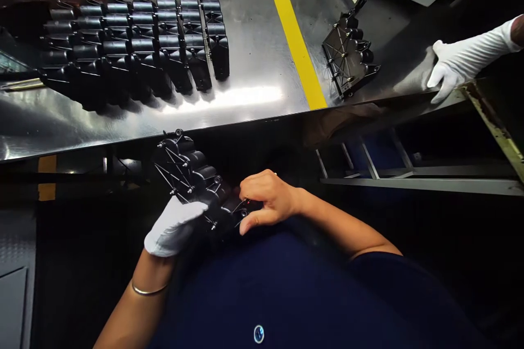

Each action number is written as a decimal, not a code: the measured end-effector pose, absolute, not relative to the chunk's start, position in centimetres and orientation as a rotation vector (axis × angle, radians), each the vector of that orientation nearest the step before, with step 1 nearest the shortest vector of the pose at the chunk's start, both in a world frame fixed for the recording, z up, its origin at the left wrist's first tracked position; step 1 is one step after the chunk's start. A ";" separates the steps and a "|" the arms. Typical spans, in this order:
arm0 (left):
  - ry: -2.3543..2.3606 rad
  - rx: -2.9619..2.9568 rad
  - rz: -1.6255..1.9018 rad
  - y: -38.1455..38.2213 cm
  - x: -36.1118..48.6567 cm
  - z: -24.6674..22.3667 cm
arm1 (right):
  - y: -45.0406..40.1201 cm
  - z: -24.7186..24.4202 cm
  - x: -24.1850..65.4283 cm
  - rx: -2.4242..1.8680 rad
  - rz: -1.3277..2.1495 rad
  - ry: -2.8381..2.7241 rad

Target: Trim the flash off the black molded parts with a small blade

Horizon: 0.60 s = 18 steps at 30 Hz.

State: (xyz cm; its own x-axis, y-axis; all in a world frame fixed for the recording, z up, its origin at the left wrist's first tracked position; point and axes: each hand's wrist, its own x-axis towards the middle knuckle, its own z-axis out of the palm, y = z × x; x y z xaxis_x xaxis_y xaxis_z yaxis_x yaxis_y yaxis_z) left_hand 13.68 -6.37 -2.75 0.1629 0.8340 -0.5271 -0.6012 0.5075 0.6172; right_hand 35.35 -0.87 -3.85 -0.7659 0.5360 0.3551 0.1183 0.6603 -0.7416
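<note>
In front of my body I hold a black molded plastic part (196, 166) with rounded ribs along one side and crossed webs with small metal-looking pins on its face. My left hand (174, 226), in a white glove, grips its lower left side, thumb lying across the face. At the part's right end is my bare right hand (268, 199), its thumb and curled fingers closing around the end tab. A tiny red spot shows between those fingers; what it belongs to I cannot make out. The part is tilted and held off the table, near its front edge.
Rows of similar black parts (135, 43) stand on the metal table (254, 65), left of a yellow stripe (292, 32). Another such part (347, 57) lies right of it. A co-worker's gloved hand (454, 68) rests at the right edge. A metal frame (409, 180) stands below.
</note>
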 end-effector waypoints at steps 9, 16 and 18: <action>1.030 0.094 1.066 -7.0 14.8 -3.3 | -0.3 -4.0 35.2 -0.597 0.622 -2.251; 1.083 -0.093 1.059 -6.8 15.8 -3.2 | -0.1 -4.2 35.2 -0.642 0.498 -2.257; 1.084 -0.129 1.053 -6.6 16.1 -3.0 | 0.0 -4.2 35.3 -0.692 0.517 -2.226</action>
State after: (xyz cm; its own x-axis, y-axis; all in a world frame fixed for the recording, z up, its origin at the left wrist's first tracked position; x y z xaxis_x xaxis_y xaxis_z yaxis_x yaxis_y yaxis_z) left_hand 16.10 -6.61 -2.98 0.0611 0.6358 -0.7695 -0.7508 0.5372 0.3843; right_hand 35.31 -0.01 -4.21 -0.5840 0.6155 0.5292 0.3194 0.7736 -0.5473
